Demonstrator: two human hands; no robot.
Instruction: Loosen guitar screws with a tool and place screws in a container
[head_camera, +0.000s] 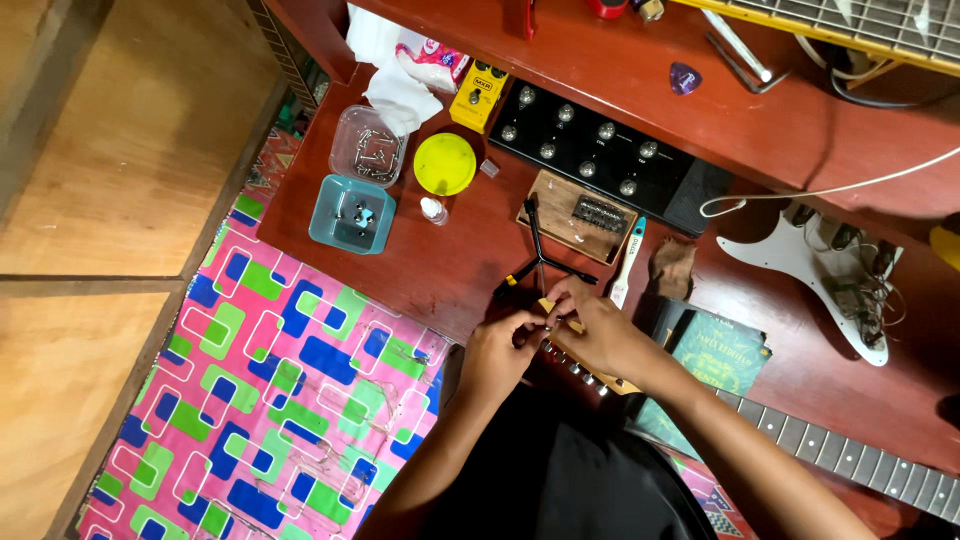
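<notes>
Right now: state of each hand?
Left hand: fingers pinched at the guitar headstock; what it grips cannot be told.
Right hand: curled over the same spot; cannot tell.

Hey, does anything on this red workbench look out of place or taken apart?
Yes. A white guitar pickguard lies loose at the right, its wiring trailing in a tangle beside it. Thin wire strands also sprawl over the pink patterned cloth. Both hands, left and right, pinch at the guitar headstock's tuning pegs.
</notes>
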